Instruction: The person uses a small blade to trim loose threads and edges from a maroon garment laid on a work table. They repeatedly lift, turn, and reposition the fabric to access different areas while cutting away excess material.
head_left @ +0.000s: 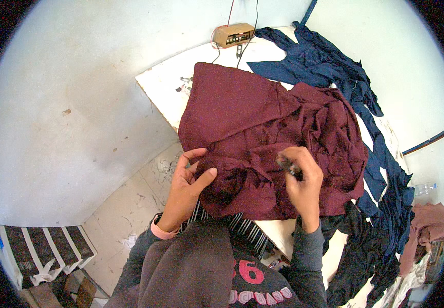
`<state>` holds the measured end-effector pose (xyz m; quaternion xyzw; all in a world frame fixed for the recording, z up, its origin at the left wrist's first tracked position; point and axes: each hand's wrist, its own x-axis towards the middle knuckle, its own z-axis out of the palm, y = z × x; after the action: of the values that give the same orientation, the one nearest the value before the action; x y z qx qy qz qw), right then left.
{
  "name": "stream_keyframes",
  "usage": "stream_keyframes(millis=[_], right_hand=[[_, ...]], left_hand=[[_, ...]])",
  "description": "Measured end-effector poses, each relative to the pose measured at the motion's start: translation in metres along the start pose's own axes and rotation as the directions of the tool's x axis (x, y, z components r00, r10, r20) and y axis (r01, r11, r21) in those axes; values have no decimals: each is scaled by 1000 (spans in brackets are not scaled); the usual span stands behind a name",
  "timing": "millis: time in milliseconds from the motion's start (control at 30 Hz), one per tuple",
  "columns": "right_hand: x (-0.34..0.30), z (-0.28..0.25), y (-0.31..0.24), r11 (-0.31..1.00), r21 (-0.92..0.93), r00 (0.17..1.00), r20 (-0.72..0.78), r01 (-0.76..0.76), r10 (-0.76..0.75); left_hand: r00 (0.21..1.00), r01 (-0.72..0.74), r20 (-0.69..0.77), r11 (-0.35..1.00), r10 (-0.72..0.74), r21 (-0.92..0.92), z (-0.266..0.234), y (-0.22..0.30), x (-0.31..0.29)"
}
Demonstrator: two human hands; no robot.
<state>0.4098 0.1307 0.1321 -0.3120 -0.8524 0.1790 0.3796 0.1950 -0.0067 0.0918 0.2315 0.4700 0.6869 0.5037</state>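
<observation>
A maroon garment [263,133] lies bunched across the near edge of the white table [165,90]. The left hand [186,187] pinches its lower fold, thumb on top. The right hand [301,177] closes around a small dark tool [287,164] on the cloth. Navy fabric [335,72] trails along the table's right edge.

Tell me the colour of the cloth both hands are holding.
Dark maroon cloth, plain with no pattern, seen best in the head view.

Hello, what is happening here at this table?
A person works on a maroon garment spread over a white table. The left hand pinches a bunched fold; the right hand holds a small dark tool against the cloth. Navy fabric lies beside it.
</observation>
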Motion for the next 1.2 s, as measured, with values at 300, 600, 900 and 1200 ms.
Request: stream_keyframes(millis=[300,600,900,1200], right_hand=[[8,34,-31,882,472,938,311,-14,-152],[-14,1,-44,991,85,979,171,100,-113],[-18,15,-43,966,2,957,134,258,-256],[-22,12,-43,990,47,984,118,131,-135]], left_hand=[[912,-385,104,740,397,551,7,-13,-9],[535,-746,438,161,723,646,-17,-9,-2],[542,-757,447,183,711,627,-10,-10,-2],[409,-825,541,44,735,563,-18,-20,2]])
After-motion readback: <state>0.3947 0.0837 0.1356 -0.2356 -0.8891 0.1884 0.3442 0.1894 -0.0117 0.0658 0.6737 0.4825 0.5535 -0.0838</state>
